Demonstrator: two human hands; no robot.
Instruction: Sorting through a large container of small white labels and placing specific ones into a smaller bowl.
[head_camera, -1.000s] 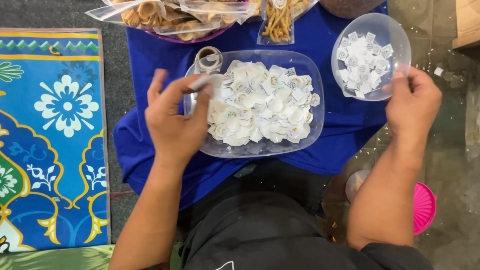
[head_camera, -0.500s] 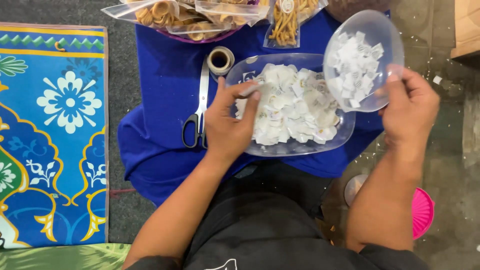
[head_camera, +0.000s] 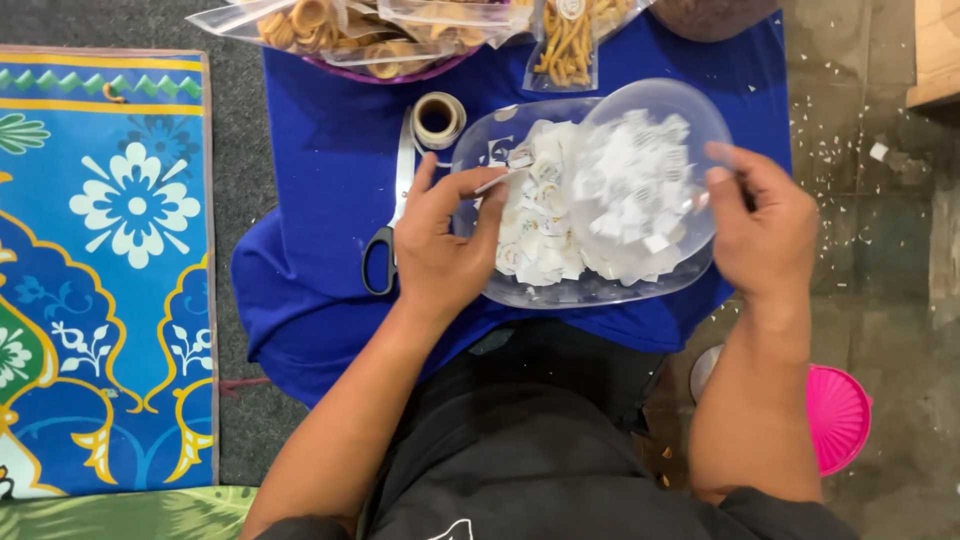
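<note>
Right hand (head_camera: 765, 235) gripped small bowl (head_camera: 650, 170), tipped over tray (head_camera: 590, 285); left hand (head_camera: 445, 250) pinched tray rim. Best: pour slowly, keep slips (head_camera: 545, 215) off cloth (head_camera: 330, 180).

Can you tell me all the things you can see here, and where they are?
clear tray: one, see-through, on the cloth, full of paper bits
small clear bowl: one, tipped over the tray
blue cloth: one, on the floor
scissors: one, black handles, left of tray
tape roll: one, tan, above scissors
snack bags: several, top edge
patterned mat: one, blue, far left
pink lid: one, lower right
left hand: on tray
right hand: holds bowl
</note>
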